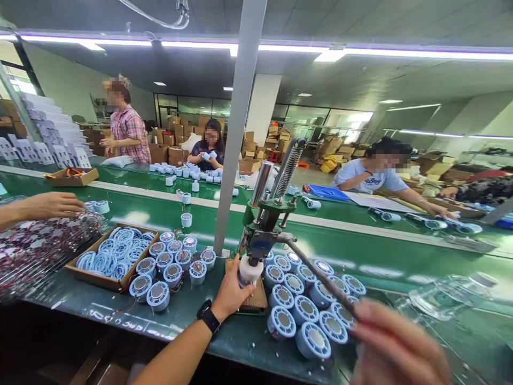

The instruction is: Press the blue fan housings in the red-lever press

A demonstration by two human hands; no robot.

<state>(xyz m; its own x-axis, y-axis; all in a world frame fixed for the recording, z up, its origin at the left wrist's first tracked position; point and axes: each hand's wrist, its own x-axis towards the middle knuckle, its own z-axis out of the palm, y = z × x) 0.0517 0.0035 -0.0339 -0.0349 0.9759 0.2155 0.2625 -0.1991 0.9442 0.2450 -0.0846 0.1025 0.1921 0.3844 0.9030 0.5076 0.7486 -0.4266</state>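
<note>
My left hand (pixel 231 293), with a black watch at the wrist, is wrapped round a small round housing (pixel 245 280) on the base of a hand press. The hand hides most of that piece. Directly above it, the white pressing head (pixel 251 267) of the green arbor press (pixel 262 240) is down on the piece or very close to it. My right hand (pixel 396 342), blurred at the lower right, grips the end of the press lever (pixel 320 275), which slants down toward me. Light-blue round housings with metal discs stand on both sides, one group left (pixel 164 260) and one right (pixel 306 309).
A cardboard tray (pixel 74 271) holds light-blue rings. At far left, a co-worker's hand (pixel 60 205) is over a pile of wired parts (pixel 40 240). A clear plastic bottle (pixel 451 294) lies at right. A grey post (pixel 236 107) rises behind the press. Other people work across the green conveyor (pixel 192 211).
</note>
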